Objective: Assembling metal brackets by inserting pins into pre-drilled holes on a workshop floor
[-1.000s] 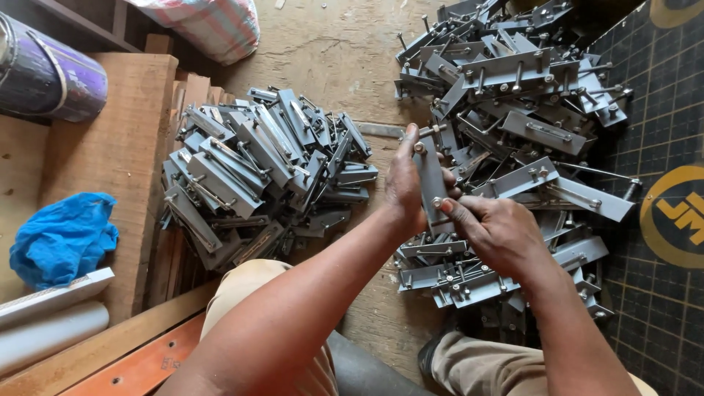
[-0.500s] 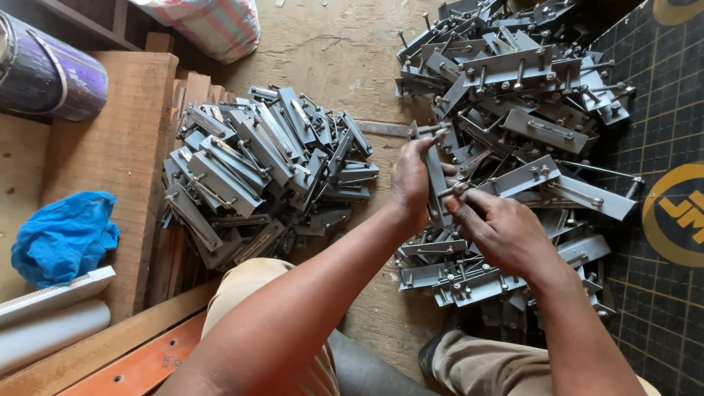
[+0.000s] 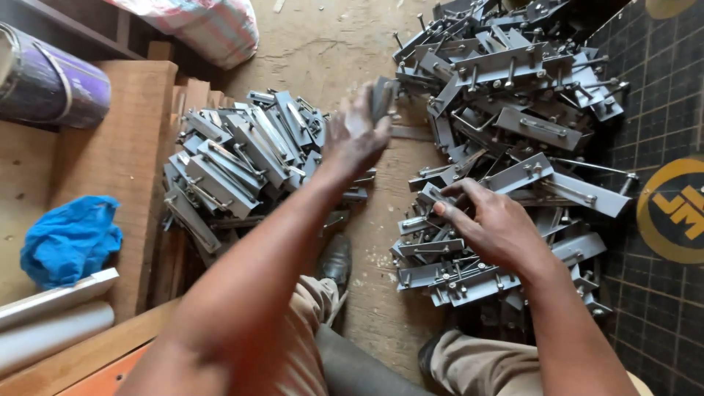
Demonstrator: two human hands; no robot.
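Note:
My left hand (image 3: 357, 136) holds a grey metal bracket (image 3: 382, 97), blurred in motion, above the right edge of the left pile of grey metal brackets (image 3: 235, 158). My right hand (image 3: 493, 224) rests on the right pile of bolted grey brackets (image 3: 513, 110), fingers spread and touching a bracket at the pile's near left part (image 3: 433, 246). It grips nothing that I can see. Both piles lie on a dusty floor.
Wooden boards (image 3: 121, 154) lie left of the left pile, with a blue cloth (image 3: 70, 238), a purple roll (image 3: 48, 84) and white pipes (image 3: 51, 323). A striped sack (image 3: 198, 22) sits at the top. A dark tiled mat (image 3: 660, 147) borders the right. My knees and a shoe (image 3: 336, 260) are below.
My hands have parted. The left hand carried the bracket up and left toward the left pile. The right hand let go and dropped onto the right pile.

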